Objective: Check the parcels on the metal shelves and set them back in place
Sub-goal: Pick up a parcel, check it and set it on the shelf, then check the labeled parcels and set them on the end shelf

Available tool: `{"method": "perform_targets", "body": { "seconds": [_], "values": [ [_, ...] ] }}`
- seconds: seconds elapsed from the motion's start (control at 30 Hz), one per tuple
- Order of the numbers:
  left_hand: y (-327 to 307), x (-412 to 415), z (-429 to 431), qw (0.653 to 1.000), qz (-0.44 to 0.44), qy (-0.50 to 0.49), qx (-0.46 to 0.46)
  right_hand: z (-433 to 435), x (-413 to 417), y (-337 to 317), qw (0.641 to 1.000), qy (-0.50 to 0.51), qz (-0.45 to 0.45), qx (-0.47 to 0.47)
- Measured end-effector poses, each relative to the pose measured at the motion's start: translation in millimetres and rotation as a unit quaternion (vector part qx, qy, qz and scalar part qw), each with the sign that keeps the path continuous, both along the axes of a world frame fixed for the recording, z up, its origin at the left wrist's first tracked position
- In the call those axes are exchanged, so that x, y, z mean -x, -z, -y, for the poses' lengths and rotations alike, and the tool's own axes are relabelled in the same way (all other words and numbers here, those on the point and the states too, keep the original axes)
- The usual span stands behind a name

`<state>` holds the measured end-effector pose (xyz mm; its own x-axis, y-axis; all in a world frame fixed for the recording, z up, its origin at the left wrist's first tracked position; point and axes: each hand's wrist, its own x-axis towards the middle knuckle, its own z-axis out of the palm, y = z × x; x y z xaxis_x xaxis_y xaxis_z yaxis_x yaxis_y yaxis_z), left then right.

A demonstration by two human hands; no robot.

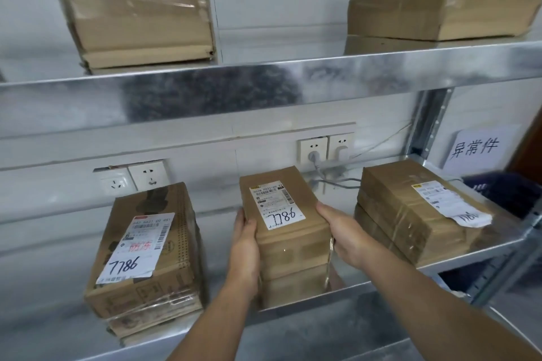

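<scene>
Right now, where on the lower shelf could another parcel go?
The widest bare shelf lies left of the left parcel. The gaps beside the middle parcel are filled by the left hand and right hand. Cables crowd the back near the right parcel.

Both our bare forearms reach forward from the bottom edge and converge toward centre. Our left hand (245, 243) grips the left side of the brown cardboard parcel with the white label (290, 249), back of the hand towards us, thumb up along the edge, fingers hidden behind the side. Our right hand (341, 233) grips the right side, thumb hooked over the top face, fingers curled down the side. Wrists roughly straight. The right forearm comes in from the lower right.
</scene>
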<state>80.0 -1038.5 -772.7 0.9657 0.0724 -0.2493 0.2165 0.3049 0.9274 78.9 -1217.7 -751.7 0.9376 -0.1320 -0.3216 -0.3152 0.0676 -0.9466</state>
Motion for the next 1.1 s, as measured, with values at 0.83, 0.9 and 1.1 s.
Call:
{"method": "perform_targets", "body": {
  "seconds": [0.83,0.9,1.1],
  "values": [
    [-21.3,30.6,261.0,0.997,0.048,-0.038,-0.051,269.4,11.9,-55.0,0.948,0.091,0.134,0.274],
    [-17.4,27.3,272.8,0.998,0.004,-0.031,-0.055,293.3,5.9,-39.4,0.961,0.076,0.082,0.253],
    [-15.1,26.5,287.2,0.995,-0.085,-0.035,-0.033,325.5,-20.6,13.0,0.994,-0.009,-0.051,0.095]
  ]
}}
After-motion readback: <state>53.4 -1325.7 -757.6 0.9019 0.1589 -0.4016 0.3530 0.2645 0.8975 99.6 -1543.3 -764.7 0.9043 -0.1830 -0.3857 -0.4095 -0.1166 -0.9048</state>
